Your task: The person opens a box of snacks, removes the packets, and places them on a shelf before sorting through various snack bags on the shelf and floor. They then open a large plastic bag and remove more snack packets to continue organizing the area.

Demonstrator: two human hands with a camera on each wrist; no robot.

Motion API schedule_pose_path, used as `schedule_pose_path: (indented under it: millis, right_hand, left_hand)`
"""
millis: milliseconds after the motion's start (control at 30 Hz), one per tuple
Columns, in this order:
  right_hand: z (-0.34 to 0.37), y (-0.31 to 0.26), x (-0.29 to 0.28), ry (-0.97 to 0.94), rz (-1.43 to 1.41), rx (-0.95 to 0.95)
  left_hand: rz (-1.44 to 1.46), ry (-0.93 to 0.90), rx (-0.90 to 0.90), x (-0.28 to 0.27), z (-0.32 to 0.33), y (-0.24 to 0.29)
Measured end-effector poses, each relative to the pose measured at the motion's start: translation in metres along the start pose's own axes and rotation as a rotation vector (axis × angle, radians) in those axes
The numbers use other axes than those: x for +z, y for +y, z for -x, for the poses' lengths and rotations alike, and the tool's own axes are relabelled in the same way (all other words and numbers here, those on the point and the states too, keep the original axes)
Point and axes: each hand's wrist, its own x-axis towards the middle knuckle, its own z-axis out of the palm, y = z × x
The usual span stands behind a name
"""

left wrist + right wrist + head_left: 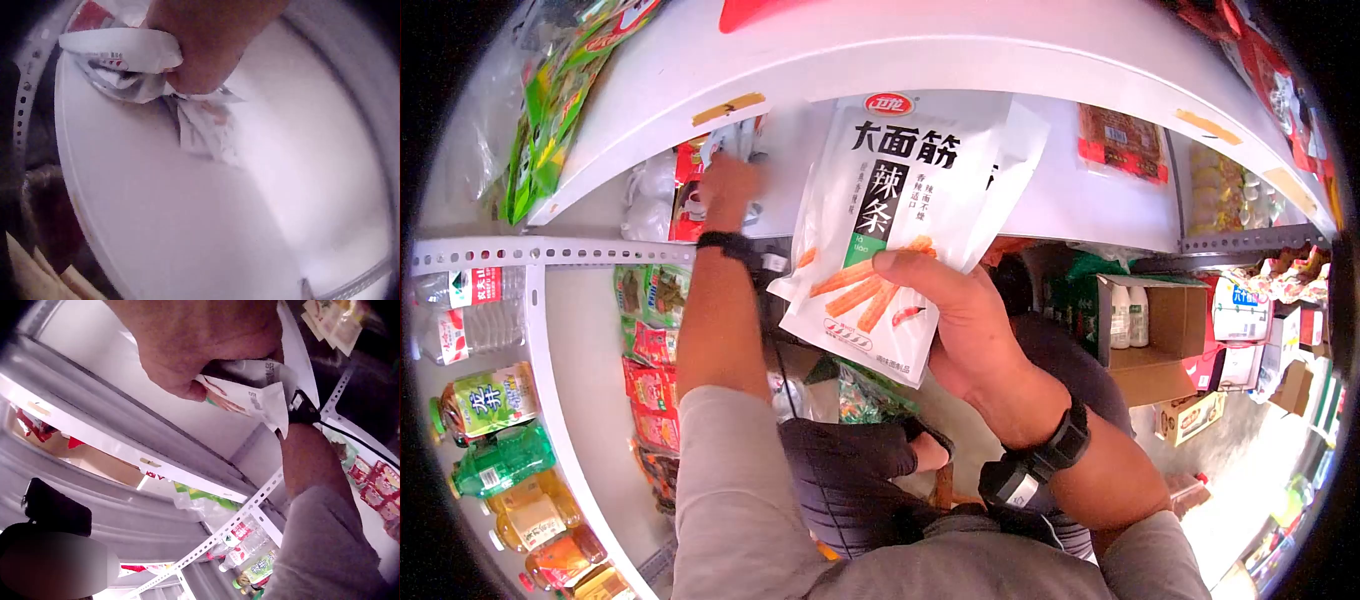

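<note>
My right hand [975, 325] grips white bags of spicy gluten strips [865, 225], its thumb across the printed front. A second bag's edge and lettering show behind the first. In the right wrist view the thumb presses the folded bag [240, 403] from the side. My left hand [732, 190], blurred in the head view, reaches to the left end of the shelf. The left wrist view shows this hand [209, 47] with curled fingers at a crumpled white packet [125, 53]; the fingertips are hidden. Another white packet [209, 128] lies just under it.
The white shelf [1135, 215] has a raised front edge, with a red-brown packet [1122, 140] farther right. Drink bottles [505, 460] line the lower left rack, beside hanging red snack packs [652, 400]. An open carton [1165, 325] with white bottles stands at right.
</note>
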Motion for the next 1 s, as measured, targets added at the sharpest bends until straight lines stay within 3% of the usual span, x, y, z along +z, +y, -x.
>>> schedule_pose_path:
  millis: [67,133,167,267,367,433,500,567,633,667,700,767,833,900,967,1000]
  right_hand:
    - [0.002,-0.002,0.001,-0.005,-0.015,0.006]
    - [0.005,-0.005,0.003,-0.012,-0.026,0.012]
    - [0.006,-0.005,0.002,-0.015,-0.021,0.005]
    - [0.008,0.001,0.001,-0.015,0.0,0.014]
    - [0.007,0.004,0.005,-0.011,0.006,0.026]
    - [0.007,0.004,0.011,-0.015,-0.013,0.022]
    - [0.007,0.004,0.009,-0.007,0.02,0.032]
    - [0.005,0.001,0.007,-0.009,0.035,0.021]
    - [0.005,0.002,0.007,-0.029,0.026,0.012]
    - [0.004,0.004,0.003,-0.035,0.023,0.033]
    - [0.003,0.006,0.004,-0.025,0.019,0.035]
    - [0.003,0.007,0.006,-0.005,0.014,0.028]
    - [0.002,0.007,0.006,-0.004,0.035,0.03]
    - [0.003,0.007,0.005,0.007,0.06,0.04]
    - [0.006,0.006,0.007,0.016,0.083,0.063]
    - [0.007,0.008,0.007,0.014,0.083,0.073]
  left_hand:
    - [-0.467,-0.129,0.314,-0.025,0.001,-0.027]
    - [0.326,0.231,0.035,0.028,-0.056,-0.107]
    - [0.799,0.136,0.029,-0.013,-0.011,-0.103]
    - [1.572,-0.223,-0.161,-0.052,0.024,-0.117]
    - [1.52,-0.513,-0.069,-0.033,0.014,-0.123]
    - [1.37,-0.464,-0.157,0.016,0.006,-0.115]
    - [0.357,-0.18,-0.042,0.036,0.001,-0.095]
    - [0.289,0.039,-0.008,0.041,0.005,-0.079]
    - [0.391,0.211,-0.15,0.041,0.018,-0.061]
    - [0.138,0.335,-0.013,0.04,0.033,-0.053]
    - [0.25,0.46,-0.078,0.015,0.061,-0.031]
    - [0.318,0.522,0.015,0.018,0.069,-0.034]
    - [0.138,0.612,0.168,0.038,0.081,-0.044]
    - [0.12,0.607,0.214,0.052,0.105,-0.044]
    - [0.255,0.514,0.146,0.057,0.137,-0.023]
    - [0.318,0.609,0.157,0.076,0.133,-0.02]
